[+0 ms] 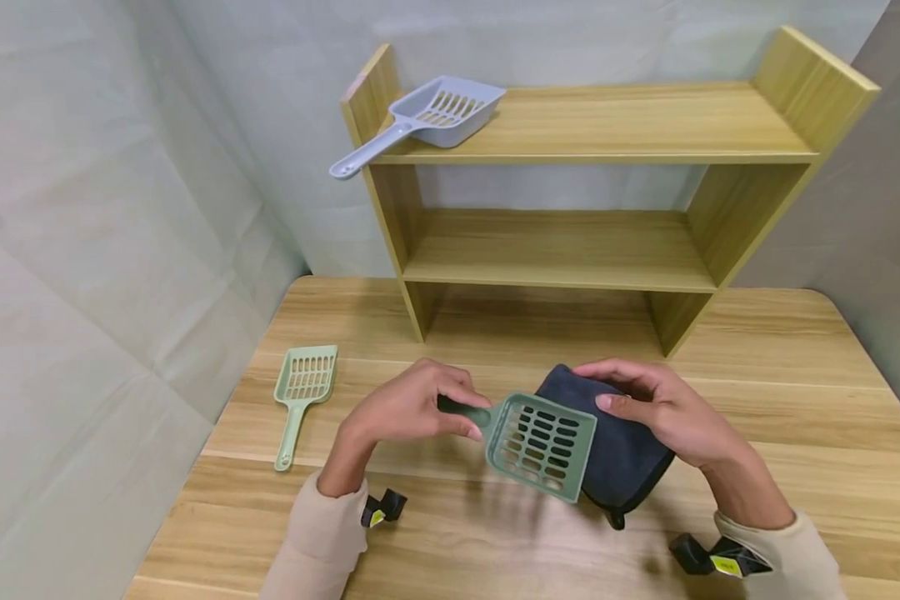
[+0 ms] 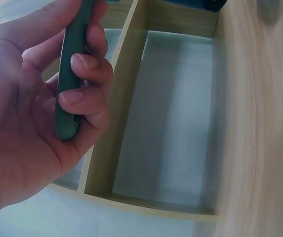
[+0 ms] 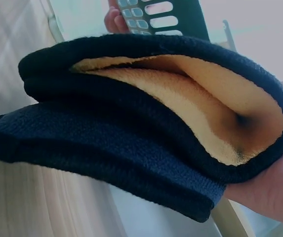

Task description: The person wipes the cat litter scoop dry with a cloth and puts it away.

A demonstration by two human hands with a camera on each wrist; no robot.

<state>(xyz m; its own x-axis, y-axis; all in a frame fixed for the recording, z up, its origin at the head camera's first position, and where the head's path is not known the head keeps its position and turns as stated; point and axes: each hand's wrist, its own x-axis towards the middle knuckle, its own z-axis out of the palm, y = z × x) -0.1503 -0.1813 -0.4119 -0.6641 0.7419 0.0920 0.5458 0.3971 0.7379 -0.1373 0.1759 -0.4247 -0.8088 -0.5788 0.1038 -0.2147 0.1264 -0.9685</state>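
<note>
My left hand grips the dark green litter scoop by its handle. In the left wrist view the fingers curl around that handle. The slotted scoop head overlaps the left side of a dark blue cloth pouch in the head view. On the other side, my right hand holds this pouch, thumb on its near face and other fingers along its upper edge. From the right wrist, the pouch mouth gapes, showing a tan lining within dark edging. Part of the right hand is hidden behind the cloth.
A light green litter scoop lies at the left of the wooden table. The wooden shelf unit stands at the back. On its top board, a lavender-grey scoop sits with its handle jutting past the left side.
</note>
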